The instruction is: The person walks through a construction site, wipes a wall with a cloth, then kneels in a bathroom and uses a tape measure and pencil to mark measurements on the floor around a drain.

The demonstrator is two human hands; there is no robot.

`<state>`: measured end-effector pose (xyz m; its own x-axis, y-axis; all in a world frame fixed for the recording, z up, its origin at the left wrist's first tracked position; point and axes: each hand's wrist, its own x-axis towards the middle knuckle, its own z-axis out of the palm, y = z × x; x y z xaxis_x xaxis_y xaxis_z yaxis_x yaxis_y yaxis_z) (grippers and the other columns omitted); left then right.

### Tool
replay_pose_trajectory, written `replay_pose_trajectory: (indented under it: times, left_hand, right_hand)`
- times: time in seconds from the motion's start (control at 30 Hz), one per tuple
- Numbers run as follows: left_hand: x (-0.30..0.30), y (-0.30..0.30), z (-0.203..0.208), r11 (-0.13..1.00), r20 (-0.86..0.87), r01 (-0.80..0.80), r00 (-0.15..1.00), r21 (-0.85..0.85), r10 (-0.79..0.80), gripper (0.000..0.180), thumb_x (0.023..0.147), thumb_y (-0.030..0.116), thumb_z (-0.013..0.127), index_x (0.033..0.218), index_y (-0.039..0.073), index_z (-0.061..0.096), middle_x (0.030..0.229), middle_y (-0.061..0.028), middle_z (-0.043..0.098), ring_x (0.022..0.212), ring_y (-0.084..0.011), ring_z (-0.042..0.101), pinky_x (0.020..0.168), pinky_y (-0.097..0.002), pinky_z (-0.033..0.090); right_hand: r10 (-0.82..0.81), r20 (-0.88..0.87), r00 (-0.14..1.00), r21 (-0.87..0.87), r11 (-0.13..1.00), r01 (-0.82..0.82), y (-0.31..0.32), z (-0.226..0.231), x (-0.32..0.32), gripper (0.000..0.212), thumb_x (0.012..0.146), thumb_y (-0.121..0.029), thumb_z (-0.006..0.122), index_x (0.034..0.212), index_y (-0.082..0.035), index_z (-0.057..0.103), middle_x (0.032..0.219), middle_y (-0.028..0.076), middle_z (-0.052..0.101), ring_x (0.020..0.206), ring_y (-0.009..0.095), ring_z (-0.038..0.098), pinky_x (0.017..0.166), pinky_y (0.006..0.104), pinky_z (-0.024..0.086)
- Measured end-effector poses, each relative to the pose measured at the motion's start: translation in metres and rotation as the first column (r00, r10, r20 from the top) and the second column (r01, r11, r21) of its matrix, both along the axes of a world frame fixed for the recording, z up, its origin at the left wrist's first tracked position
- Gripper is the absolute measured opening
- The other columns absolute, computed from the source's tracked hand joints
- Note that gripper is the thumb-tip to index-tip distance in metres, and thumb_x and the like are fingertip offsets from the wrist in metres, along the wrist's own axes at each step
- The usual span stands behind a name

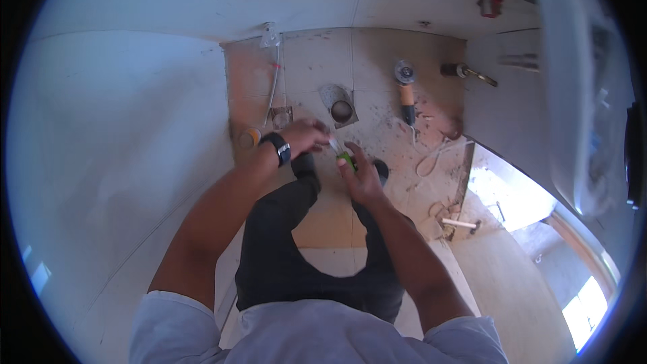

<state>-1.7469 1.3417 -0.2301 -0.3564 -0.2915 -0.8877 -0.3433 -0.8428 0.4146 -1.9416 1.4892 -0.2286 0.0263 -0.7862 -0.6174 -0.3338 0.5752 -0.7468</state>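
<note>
In front of my bent knees, my right hand [362, 174] grips a small green and dark object [346, 160], with the thumb pressed on it. Its exact kind is too small to make out. A pale thin piece [335, 144] sticks out from it toward my left hand [306, 137], whose fingers are bent together at that piece. A dark wristwatch [278, 148] is on my left wrist. Just beyond my hands, a round drain hole [342, 110] opens in a square cut in the floor tiles.
An orange and black angle grinder [406, 98] lies right of the hole, its cord trailing. Left are a smaller square drain [282, 117], a round orange-rimmed item [250, 137] and a white hose [273, 84]. A white-handled hammer [459, 223] lies at right. Debris dots the tiles.
</note>
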Motion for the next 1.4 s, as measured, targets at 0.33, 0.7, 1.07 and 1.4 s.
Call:
replay_pose_trajectory:
  times: [0.33,0.7,1.07,1.4]
  left_hand:
    - [-0.008,-0.19,-0.347,0.807,0.055,-0.457,0.858,-0.374,0.511,0.015,0.093,0.021,0.07,0.102,0.01,0.068,0.095,-0.0025,0.068,0.086,-0.0192,0.066,0.08,-0.0394,0.055]
    - [-0.083,-0.048,-0.481,0.688,0.469,0.32,0.882,-0.652,0.035,0.037,0.096,0.032,0.051,0.1,0.004,0.073,0.103,-0.0196,0.073,0.101,-0.038,0.068,0.093,-0.0468,0.052]
    - [-0.041,0.013,-0.496,0.77,0.53,0.28,0.844,-0.573,0.088,0.027,0.086,0.024,0.071,0.108,0.009,0.078,0.094,-0.0136,0.077,0.084,-0.0258,0.075,0.077,-0.0359,0.058]
    - [-0.034,0.019,-0.473,0.867,0.451,0.09,0.878,-0.49,0.163,0.029,0.084,0.023,0.076,0.106,0.005,0.078,0.093,-0.0156,0.077,0.08,-0.0241,0.075,0.077,-0.0339,0.06]
  right_hand:
    - [-0.072,-0.091,0.993,0.453,0.885,0.105,0.115,-0.373,0.042,0.052,0.096,-0.049,0.055,0.107,0.0,0.069,0.085,0.019,0.07,0.076,0.033,0.072,0.073,0.0468,0.057]
    - [-0.258,-0.247,0.934,0.443,0.827,0.346,0.001,-0.441,0.042,0.058,0.098,-0.044,0.049,0.099,0.009,0.071,0.09,0.024,0.073,0.077,0.036,0.074,0.076,0.0444,0.059]
    - [-0.116,-0.306,0.945,0.438,0.864,0.248,-0.003,-0.446,0.063,0.061,0.095,-0.047,0.049,0.108,0.008,0.072,0.108,0.03,0.071,0.102,0.044,0.07,0.094,0.0479,0.053]
    - [-0.291,-0.239,0.926,0.532,0.758,0.376,-0.016,-0.449,0.074,0.053,0.092,-0.042,0.053,0.096,0.008,0.073,0.093,0.025,0.074,0.079,0.038,0.076,0.074,0.0462,0.061]
